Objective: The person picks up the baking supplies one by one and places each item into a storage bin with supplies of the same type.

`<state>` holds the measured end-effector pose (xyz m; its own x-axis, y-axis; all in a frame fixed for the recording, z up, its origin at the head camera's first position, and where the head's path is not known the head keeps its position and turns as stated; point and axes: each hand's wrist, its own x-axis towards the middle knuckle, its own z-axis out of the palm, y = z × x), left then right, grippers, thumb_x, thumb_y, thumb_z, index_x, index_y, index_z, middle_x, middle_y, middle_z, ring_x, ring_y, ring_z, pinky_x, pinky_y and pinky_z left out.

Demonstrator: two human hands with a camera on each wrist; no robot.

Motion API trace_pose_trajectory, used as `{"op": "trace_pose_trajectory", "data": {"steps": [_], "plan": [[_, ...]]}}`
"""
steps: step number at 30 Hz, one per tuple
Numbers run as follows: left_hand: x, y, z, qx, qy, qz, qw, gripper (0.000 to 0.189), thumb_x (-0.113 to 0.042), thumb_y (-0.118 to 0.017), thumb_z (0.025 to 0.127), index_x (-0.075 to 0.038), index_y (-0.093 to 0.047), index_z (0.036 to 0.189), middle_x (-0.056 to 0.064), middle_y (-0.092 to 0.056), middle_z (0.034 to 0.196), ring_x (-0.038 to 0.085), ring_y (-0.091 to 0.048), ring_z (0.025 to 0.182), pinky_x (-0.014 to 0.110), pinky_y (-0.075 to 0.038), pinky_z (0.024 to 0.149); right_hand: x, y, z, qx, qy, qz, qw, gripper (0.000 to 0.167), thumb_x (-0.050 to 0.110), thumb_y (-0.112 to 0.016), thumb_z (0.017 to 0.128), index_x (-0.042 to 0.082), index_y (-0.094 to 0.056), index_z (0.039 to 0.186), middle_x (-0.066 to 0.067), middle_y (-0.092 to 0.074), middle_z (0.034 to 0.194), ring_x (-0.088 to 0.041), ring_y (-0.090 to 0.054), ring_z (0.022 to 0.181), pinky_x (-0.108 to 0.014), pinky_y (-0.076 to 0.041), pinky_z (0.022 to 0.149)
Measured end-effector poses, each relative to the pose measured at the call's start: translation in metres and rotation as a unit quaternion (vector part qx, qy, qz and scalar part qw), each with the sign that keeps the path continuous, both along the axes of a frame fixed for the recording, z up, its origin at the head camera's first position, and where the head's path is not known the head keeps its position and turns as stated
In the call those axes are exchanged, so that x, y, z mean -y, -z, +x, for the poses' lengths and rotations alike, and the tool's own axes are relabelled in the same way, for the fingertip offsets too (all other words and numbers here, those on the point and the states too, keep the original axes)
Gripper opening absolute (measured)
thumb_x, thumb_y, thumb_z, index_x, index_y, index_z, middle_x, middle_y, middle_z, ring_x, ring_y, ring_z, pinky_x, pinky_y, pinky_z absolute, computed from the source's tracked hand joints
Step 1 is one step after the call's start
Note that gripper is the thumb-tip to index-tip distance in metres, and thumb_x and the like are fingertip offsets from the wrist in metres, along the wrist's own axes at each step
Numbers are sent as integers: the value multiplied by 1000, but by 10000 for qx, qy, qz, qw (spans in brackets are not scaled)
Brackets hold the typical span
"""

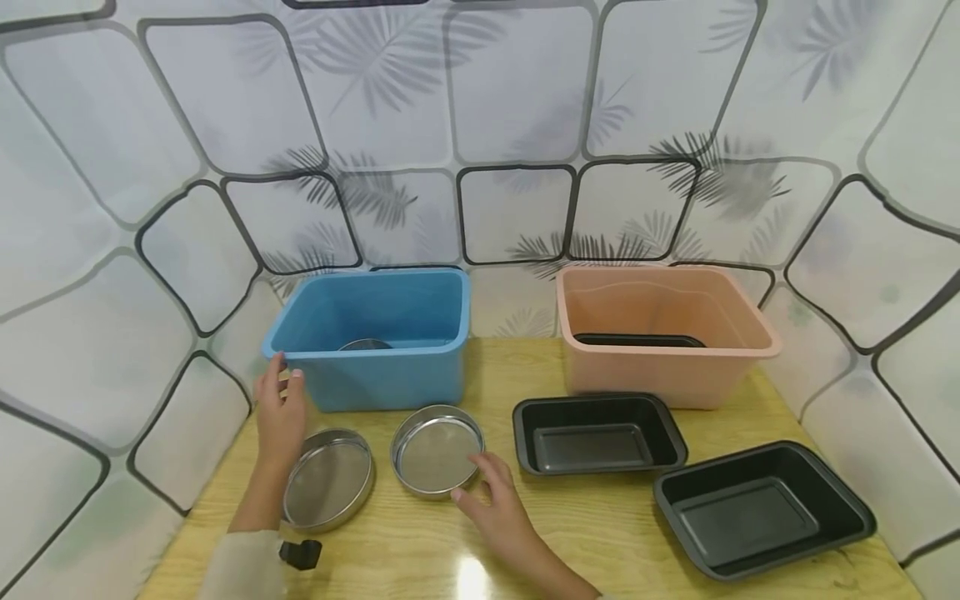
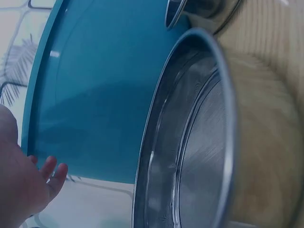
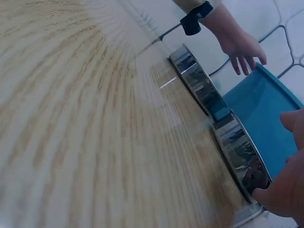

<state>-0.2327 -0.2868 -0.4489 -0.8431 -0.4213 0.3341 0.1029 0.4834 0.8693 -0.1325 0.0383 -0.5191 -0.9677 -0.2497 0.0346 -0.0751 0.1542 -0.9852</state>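
Observation:
My left hand (image 1: 281,417) is at the front left corner of the blue bin (image 1: 382,383), fingers loosely spread, holding nothing. Below it, a round metal sieve (image 1: 330,483) with a shallow rim lies on the table; the left wrist view shows this sieve (image 2: 209,142) large, in front of the bin. A second round sieve (image 1: 437,457) lies to its right. At that sieve's right front edge is my right hand (image 1: 498,504), with thumb and fingers apart. In the right wrist view the thumb (image 3: 266,197) is right at the second sieve's rim (image 3: 237,147).
Another round metal piece (image 1: 365,343) shows inside the blue bin. To the right stands a pink bin (image 1: 660,375) with a dark pan (image 1: 637,340) in it. Two black rectangular baking pans (image 1: 592,448) (image 1: 750,521) are on the wooden table before it. Patterned fabric walls (image 1: 517,208) enclose the table.

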Motion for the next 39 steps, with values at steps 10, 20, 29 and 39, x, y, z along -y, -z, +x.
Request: {"op": "trace_pose_trajectory", "data": {"steps": [10, 20, 29, 39], "plan": [[16, -17, -11, 189, 42, 154, 9997, 57, -33, -36, 108, -13, -28, 161, 28, -30, 157, 43, -42, 133, 56, -34, 111, 3, 11, -17, 80, 340, -208, 9992, 68, 28, -62, 101, -1, -31, 155, -25, -14, 162, -45, -22, 150, -56, -27, 120], [43, -25, -30, 754, 546, 364, 9950, 64, -44, -33, 108, -22, -11, 164, 9, -14, 169, 37, -23, 151, 53, -21, 124, 13, 19, -33, 28, 637, -590, 9962, 65, 22, -65, 99, -4, -36, 151, -27, -25, 157, -44, -27, 149, -47, -27, 120], [64, -23, -45, 851, 1331, 554, 9859, 64, -41, -32, 110, -15, -10, 164, 18, -12, 168, 42, -24, 150, 56, -24, 122, 18, 25, -44, -71, 874, -374, 9954, 59, 20, -64, 100, 0, -42, 150, -23, -33, 156, -40, -32, 148, -51, -29, 120], [75, -28, -57, 870, 1991, 1254, 9680, 62, -37, -33, 110, -13, -10, 163, 17, 1, 169, 42, -8, 153, 61, -16, 121, 24, 28, -50, -214, 994, -54, 9948, 56, 20, -66, 98, 2, -48, 148, -27, -34, 157, -46, -28, 148, -58, -25, 121]]}}
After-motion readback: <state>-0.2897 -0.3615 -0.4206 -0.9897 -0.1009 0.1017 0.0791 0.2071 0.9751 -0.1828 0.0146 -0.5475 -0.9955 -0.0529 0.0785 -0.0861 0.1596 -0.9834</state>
